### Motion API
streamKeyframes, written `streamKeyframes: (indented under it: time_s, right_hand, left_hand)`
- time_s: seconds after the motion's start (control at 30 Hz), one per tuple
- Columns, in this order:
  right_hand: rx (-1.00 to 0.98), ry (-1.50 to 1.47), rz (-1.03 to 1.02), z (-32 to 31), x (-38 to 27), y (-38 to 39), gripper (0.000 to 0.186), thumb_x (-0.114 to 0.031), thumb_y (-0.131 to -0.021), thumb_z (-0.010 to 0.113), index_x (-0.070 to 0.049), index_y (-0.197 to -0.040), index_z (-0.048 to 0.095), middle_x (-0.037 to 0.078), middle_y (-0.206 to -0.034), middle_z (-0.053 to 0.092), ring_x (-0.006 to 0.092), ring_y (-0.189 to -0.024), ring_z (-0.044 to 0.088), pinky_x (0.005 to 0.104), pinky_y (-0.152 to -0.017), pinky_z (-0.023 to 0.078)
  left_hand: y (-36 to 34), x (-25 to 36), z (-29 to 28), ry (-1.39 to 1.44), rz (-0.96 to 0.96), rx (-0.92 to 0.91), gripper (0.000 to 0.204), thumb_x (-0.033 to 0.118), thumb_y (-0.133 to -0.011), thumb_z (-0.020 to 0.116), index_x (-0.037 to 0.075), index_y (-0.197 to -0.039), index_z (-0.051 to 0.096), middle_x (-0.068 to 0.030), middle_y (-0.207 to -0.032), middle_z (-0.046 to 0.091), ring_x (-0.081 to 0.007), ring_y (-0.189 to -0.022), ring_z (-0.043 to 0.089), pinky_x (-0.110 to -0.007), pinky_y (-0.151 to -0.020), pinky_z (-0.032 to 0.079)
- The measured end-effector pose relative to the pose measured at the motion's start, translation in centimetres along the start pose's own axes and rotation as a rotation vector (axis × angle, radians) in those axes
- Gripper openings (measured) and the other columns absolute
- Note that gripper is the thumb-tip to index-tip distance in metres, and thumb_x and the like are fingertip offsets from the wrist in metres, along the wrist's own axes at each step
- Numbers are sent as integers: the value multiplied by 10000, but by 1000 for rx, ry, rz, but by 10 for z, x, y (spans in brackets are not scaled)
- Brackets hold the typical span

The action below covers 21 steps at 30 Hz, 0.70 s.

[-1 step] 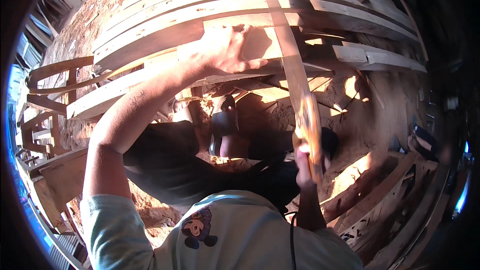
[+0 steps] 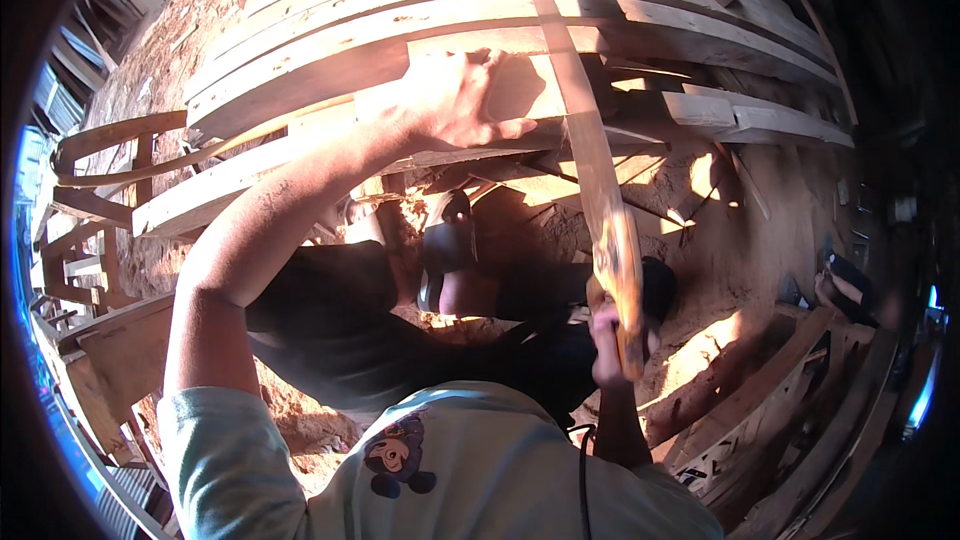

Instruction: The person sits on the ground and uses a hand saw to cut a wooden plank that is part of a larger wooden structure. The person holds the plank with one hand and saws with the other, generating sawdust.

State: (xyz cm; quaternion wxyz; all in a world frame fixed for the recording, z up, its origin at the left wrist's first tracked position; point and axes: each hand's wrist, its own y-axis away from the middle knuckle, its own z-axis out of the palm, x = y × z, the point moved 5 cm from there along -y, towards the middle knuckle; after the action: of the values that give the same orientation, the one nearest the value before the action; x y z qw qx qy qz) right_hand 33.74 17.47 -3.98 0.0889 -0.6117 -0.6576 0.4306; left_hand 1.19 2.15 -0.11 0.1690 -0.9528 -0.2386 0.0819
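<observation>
Pale timber everywhere: the long beams (image 2: 320, 45) run side to side in front of us and look like a decent bench, though we'd want them steady so nothing rocks mid-stroke. Next biggest is the saw (image 2: 592, 155), lying across them nearly at right angles, blade pointing away and handle (image 2: 622, 275) toward us. Best to line forearm and blade up and let long, easy strokes do the work instead of leaning on it. Under the blade is the lighter board (image 2: 545, 90); how deep the cut is, we can't tell.

Our left hand (image 2: 450, 105) presses on that board just left of the blade, fingers loosely bent and spread from the thumb, not wrapped around anything as far as we can see. Firm downward weight there should cut chatter. Our right hand (image 2: 608, 350) is blurry but looks closed around the handle; relaxed grip, straight wrist, please. Smallest thing, biggest worry: the thumb (image 2: 512, 128) sticks out near the blade, so we'd tuck it back.
</observation>
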Motion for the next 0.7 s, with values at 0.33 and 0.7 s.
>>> streamKeyframes:
  time_s: [0.33,0.7]
  right_hand:
    - [-33,-53,-8,25,-19,-84,130,3,-883,665,4,-1011,687,128,-923,697,244,-798,659,355,-767,504]
    - [-58,-478,517,-1,-10,-12,327,-4,-802,745,49,-1111,649,96,-948,658,207,-809,618,356,-752,508]
  left_hand:
    - [-18,-7,-7,275,-191,-288,958,733,-857,625,11,-1465,458,-292,-930,722,-448,-885,731,-516,-824,609]
    - [-18,-9,-4,238,-217,-403,1042,771,-846,612,-32,-1485,433,-320,-1047,698,-451,-934,722,-532,-834,594]
